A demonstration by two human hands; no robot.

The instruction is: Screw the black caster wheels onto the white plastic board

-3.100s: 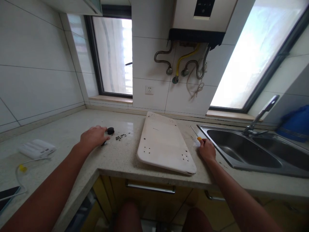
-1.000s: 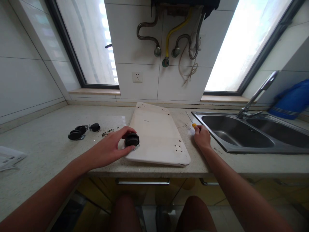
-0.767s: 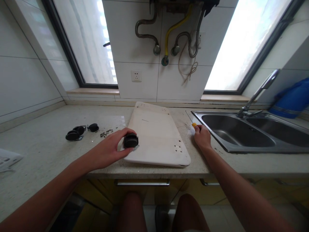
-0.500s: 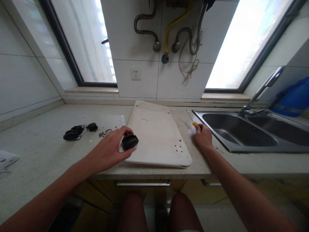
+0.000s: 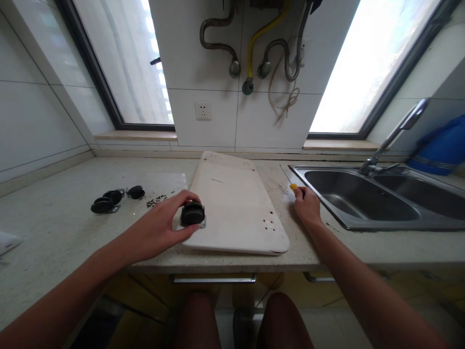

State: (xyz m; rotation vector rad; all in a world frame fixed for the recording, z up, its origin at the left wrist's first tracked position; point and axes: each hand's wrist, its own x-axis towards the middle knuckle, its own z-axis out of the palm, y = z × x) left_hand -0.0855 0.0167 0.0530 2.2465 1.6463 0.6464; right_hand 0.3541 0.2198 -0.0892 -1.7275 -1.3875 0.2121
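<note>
Between thumb and fingers, my left hand (image 5: 165,224) grips a black caster wheel (image 5: 193,214) with a metal plate. The caster is at the near left corner of a white board (image 5: 232,208), its plate low against the surface. Small dark holes show at the board's near right and far corners. Right of the board, my right hand (image 5: 307,205) is closed around the yellow handle of a screwdriver (image 5: 293,186), whose thin shaft points away toward the wall. On the counter at left lie more black casters (image 5: 103,205) and a scatter of small dark screws (image 5: 156,199).
A steel double sink (image 5: 358,194) with a tap (image 5: 394,138) is set in the counter at right, a blue bag or cloth (image 5: 441,148) behind it. A white object (image 5: 7,242) sits at the far left edge. Drawer handles (image 5: 214,279) run below the counter front.
My left hand has shifted the caster slightly left and turned it, so its metal plate now shows at the board's corner. My right hand stays nearly in place with the screwdriver.
</note>
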